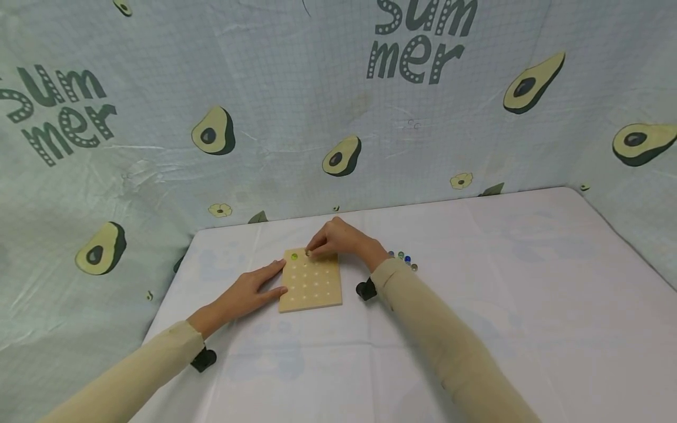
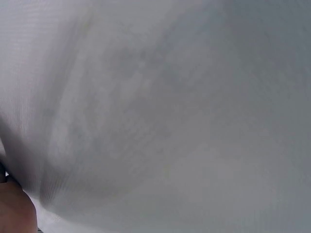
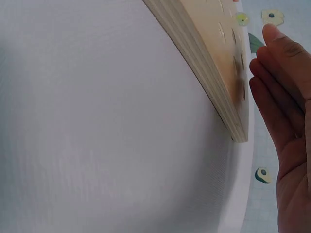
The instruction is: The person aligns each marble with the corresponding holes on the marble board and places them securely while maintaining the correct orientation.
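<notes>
A square wooden board with rows of small round hollows lies on the table. One yellow-green marble sits in a hollow by its far left corner. My left hand rests at the board's left side, index finger and thumb spread along that edge. Over the far row, my right hand pinches a small marble between its fingertips, just right of the yellow-green one. The right wrist view shows this hand beyond the board's thick layered edge, its fingers drawn together; the pinched marble is hidden there.
Several loose marbles in blue, green and brownish tones lie right of the board, close by the right wrist. A white cloth covers the table. Behind it hangs a curtain printed with avocados. Cloth fills most of the left wrist view.
</notes>
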{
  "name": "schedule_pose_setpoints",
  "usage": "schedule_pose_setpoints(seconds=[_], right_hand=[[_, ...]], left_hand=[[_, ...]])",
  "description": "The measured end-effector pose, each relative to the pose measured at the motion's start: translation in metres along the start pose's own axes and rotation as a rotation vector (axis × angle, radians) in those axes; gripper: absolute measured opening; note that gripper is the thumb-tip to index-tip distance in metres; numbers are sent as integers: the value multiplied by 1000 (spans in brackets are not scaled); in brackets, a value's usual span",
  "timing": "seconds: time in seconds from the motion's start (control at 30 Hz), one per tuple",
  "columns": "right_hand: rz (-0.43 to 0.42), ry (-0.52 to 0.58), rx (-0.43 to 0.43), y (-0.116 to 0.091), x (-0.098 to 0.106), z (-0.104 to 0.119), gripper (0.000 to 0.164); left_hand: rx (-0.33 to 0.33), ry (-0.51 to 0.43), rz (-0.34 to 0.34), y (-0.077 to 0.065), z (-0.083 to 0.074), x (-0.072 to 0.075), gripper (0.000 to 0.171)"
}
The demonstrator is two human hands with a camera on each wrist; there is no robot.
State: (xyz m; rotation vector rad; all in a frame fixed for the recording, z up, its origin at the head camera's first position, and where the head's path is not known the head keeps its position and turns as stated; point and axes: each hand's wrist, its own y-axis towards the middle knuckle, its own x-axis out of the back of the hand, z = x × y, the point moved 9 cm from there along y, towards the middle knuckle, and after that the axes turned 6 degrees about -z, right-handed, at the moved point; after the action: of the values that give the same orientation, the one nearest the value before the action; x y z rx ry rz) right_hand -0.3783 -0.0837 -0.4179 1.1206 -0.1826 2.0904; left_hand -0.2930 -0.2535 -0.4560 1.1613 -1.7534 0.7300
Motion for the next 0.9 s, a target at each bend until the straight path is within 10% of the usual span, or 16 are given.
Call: schedule_pose_setpoints(seconds=[0.9], right_hand=[[-2, -133, -22, 15, -14, 3, 24]], left_hand=[[12, -15, 12, 1, -1, 2, 82]])
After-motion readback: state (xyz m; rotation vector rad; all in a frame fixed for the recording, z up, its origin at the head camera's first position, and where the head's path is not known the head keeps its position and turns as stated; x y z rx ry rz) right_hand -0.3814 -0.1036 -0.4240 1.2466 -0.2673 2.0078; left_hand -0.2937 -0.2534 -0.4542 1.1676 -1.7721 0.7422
